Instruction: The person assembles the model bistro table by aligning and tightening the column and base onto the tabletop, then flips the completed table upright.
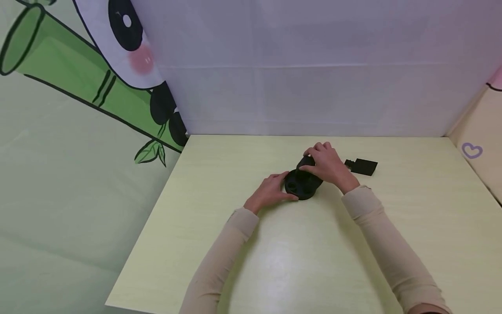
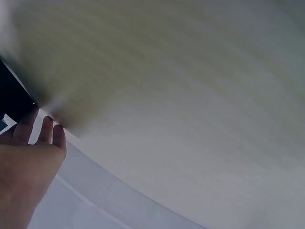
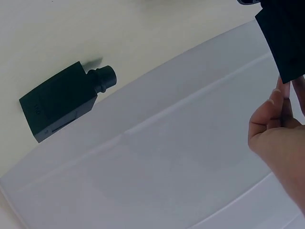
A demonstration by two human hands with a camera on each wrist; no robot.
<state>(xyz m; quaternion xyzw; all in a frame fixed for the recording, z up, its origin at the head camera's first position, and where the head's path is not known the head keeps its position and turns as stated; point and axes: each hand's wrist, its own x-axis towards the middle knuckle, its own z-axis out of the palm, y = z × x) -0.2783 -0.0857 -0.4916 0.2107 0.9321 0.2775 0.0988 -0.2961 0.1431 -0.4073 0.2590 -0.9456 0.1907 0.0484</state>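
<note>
A round black base [image 1: 301,190] with holes in its top stands on the table. My left hand [image 1: 270,191] holds its left side, fingers at the back and thumb at the front. In the left wrist view, that hand [image 2: 31,160] is at the lower left, with only part of a dark shape showing beside its fingertips. My right hand [image 1: 326,165] grips a black block [image 1: 306,162] over the back of the base. In the right wrist view, the block [image 3: 287,45] juts past the fingers; whether it touches the base is hidden.
To the right of my right hand lies a second black block [image 1: 364,167] with a short round neck, on its side. The pale table [image 1: 298,270] meets a light cloth wall [image 1: 313,100] at its back edge. A printed green cloth [image 1: 78,183] hangs at left.
</note>
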